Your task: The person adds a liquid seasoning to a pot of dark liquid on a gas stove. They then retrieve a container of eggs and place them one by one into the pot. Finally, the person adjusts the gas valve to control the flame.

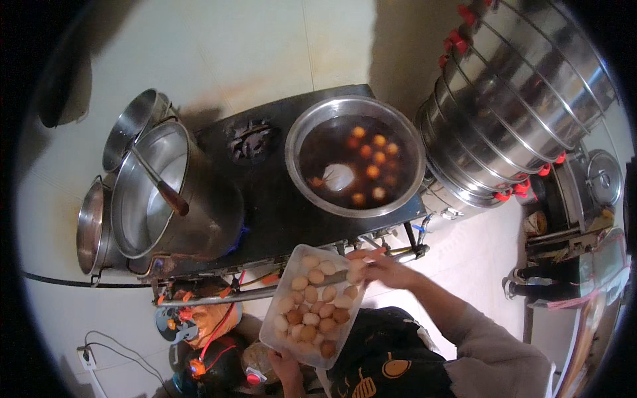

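A translucent plastic box (272, 311) full of brown and pale eggs (311, 293) is tilted in front of me, at the front edge of the stove. My left hand (286, 370) grips its near end from below. At the far right corner of the box, my right hand (390, 271) has its fingers around a slightly blurred egg (355, 271). Beyond the box stands a wide steel basin (294, 164) of dark liquid. Several round orange-brown things, apparently eggs, float in it, beside a whitish rounded object (339, 177) that I cannot identify.
On the stove's black top (264, 199), a deep steel pot (209, 214) stands over a blue flame, a wooden-handled utensil (171, 196) across its rim. A burner (253, 139) shows behind. Stacked steel steamers (517, 99) rise at right. Gas cylinders (219, 365) and hoses sit below. Another person's legs (547, 282) show far right.
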Available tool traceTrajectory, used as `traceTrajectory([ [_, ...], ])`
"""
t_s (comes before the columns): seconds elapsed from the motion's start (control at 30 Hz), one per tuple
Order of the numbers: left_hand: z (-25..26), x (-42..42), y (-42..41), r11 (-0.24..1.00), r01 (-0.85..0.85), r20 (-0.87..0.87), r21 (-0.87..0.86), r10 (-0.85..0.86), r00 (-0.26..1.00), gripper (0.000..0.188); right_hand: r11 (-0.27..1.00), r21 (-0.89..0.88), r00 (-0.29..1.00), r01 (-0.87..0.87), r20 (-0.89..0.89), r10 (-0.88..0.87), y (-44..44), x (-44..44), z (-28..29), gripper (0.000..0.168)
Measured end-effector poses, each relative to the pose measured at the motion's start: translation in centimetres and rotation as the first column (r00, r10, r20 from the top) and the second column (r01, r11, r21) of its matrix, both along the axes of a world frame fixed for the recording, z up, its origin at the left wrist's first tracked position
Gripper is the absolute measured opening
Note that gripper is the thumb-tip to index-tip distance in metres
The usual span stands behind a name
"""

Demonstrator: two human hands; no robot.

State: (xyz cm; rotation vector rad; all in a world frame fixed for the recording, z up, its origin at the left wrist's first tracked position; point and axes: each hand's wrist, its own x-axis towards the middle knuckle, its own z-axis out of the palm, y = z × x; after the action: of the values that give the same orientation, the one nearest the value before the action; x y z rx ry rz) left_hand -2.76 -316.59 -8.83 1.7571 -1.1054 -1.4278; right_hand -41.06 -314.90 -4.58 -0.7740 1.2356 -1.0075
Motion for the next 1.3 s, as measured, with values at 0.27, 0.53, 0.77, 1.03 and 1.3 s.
traceTrajectory([
  [0.27, -1.1, 0.9, 0.9, 0.988, -0.076, 0.07, 0.133, 0.067, 0.995, 0.028, 0.931, -0.2, -0.082, 0.304, -0.98, -0.184, 3.1, -14.7, -8.7, 0.057],
  [0.53, -1.7, 0.9, 0.2, 0.994, -0.023, 0.046, 0.106, 0.019, 0.999, 0.025, 0.929, -0.088, 0.074, 0.359, -0.99, -0.122, 2.1, -16.4, -8.9, 0.068],
  [0.77, -4.0, 2.5, 0.7, 1.0, -0.025, -0.071, 0.012, 0.026, 0.997, 0.022, 0.908, -0.205, 0.007, 0.365, -0.975, -0.222, 1.4, -15.6, -9.2, 0.063],
  [1.03, -2.8, 1.4, 0.6, 0.993, -0.09, -0.139, 0.079, 0.1, 0.985, 0.022, 0.9, -0.211, 0.004, 0.382, -0.973, -0.23, 1.1, -16.0, -8.2, 0.065],
  [1.3, -2.7, 2.1, 0.4, 0.996, 0.045, 0.037, 0.074, -0.048, 0.998, 0.028, 0.717, -0.297, 0.506, 0.63, -0.544, -0.67, 3.3, -17.2, -9.4, 0.053],
])
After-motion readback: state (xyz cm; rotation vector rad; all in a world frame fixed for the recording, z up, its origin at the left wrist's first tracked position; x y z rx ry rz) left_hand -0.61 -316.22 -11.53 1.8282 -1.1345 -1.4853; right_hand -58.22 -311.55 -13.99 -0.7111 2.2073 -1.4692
